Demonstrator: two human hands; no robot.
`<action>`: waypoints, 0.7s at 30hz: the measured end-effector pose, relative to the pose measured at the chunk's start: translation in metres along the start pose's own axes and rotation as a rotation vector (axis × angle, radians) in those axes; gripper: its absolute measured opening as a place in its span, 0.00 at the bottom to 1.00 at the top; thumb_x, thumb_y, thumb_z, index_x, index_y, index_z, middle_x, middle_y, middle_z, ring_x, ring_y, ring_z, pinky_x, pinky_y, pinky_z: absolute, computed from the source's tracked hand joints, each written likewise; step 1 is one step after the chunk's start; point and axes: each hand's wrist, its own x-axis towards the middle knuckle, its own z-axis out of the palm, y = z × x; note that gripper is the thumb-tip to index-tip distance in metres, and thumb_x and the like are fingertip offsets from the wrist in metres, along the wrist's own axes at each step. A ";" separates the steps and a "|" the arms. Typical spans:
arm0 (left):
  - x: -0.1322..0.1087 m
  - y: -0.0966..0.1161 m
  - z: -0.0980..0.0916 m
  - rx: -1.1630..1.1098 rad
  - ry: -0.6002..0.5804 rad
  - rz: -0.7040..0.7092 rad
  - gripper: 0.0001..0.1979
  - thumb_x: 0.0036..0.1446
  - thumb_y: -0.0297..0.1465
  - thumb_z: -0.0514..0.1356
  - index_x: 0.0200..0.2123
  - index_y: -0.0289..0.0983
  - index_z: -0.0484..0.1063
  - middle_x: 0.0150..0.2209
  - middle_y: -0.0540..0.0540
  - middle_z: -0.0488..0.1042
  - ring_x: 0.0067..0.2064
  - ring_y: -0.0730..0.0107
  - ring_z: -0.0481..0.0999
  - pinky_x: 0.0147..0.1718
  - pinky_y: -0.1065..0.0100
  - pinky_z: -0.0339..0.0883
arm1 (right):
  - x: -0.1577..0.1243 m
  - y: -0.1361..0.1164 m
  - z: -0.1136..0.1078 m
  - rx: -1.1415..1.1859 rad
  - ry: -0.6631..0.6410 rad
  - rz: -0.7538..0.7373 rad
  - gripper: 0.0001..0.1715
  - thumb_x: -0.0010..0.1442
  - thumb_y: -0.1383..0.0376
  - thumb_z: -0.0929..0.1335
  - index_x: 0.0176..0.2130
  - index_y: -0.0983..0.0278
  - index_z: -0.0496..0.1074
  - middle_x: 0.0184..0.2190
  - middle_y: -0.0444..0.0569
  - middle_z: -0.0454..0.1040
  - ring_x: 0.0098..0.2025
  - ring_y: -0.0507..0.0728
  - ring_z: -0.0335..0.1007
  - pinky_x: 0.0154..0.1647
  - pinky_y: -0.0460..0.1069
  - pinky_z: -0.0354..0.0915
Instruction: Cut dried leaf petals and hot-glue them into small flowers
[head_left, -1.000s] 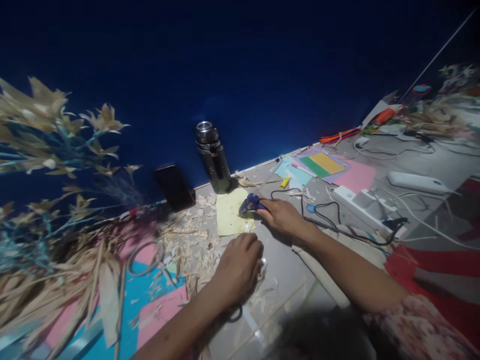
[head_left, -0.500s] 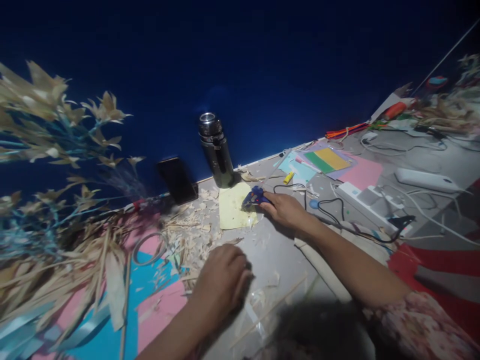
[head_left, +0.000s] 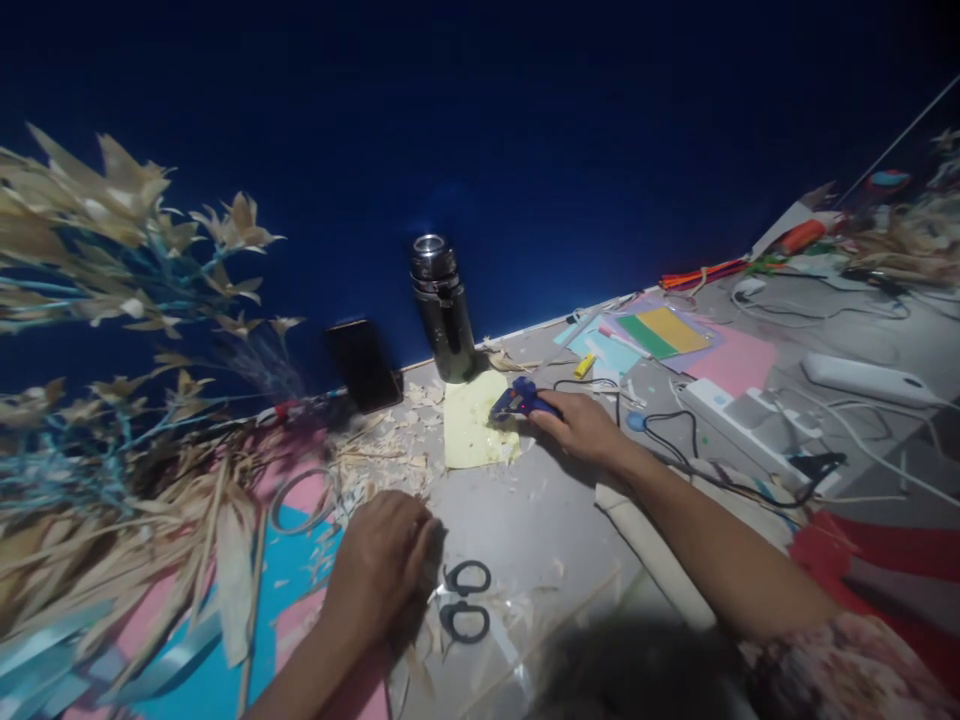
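My right hand (head_left: 577,425) is closed around the handle of a blue glue gun (head_left: 521,398). The gun's nozzle is over a yellow sheet of paper (head_left: 461,440), which has shiny glue-like spots on it. Lower left, my left hand (head_left: 386,545) rests palm down over the table, fingers curled under; whatever may be in them is hidden. Just right of it lies a pair of scissors, its black handles (head_left: 469,622) showing and the blades partly out of sight. Dry husk scraps (head_left: 382,455) are scattered between my left hand and the yellow paper.
A steel flask (head_left: 445,320) and a dark phone (head_left: 364,365) stand by the blue wall. Husk flowers (head_left: 240,225) and a tape roll (head_left: 300,500) are at left. Right lie coloured sheets (head_left: 739,355), a power strip (head_left: 742,425), cables and red material (head_left: 855,545).
My left hand has moved left, and the scissors' handles now show beside it. My right hand keeps the glue gun over the yellow paper. The whole view has shifted slightly.
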 end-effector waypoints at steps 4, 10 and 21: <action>-0.001 0.021 -0.003 -0.248 0.097 -0.222 0.10 0.62 0.34 0.55 0.27 0.43 0.67 0.27 0.47 0.74 0.31 0.60 0.72 0.33 0.59 0.65 | 0.004 0.007 -0.002 0.568 0.125 0.054 0.15 0.63 0.55 0.69 0.38 0.65 0.77 0.34 0.48 0.78 0.37 0.59 0.69 0.40 0.50 0.61; 0.000 0.029 0.008 -0.660 0.025 -0.382 0.13 0.59 0.39 0.59 0.25 0.40 0.70 0.23 0.50 0.71 0.27 0.65 0.69 0.27 0.67 0.62 | 0.008 0.012 0.000 0.928 0.065 0.084 0.27 0.59 0.43 0.71 0.33 0.65 0.72 0.24 0.43 0.70 0.25 0.52 0.62 0.28 0.47 0.58; 0.002 0.039 0.004 -0.892 0.083 -0.467 0.20 0.53 0.49 0.65 0.22 0.39 0.71 0.21 0.50 0.68 0.26 0.67 0.66 0.25 0.69 0.60 | 0.001 -0.001 0.014 1.172 -0.048 -0.038 0.27 0.55 0.44 0.76 0.32 0.65 0.70 0.23 0.44 0.70 0.25 0.52 0.64 0.29 0.48 0.61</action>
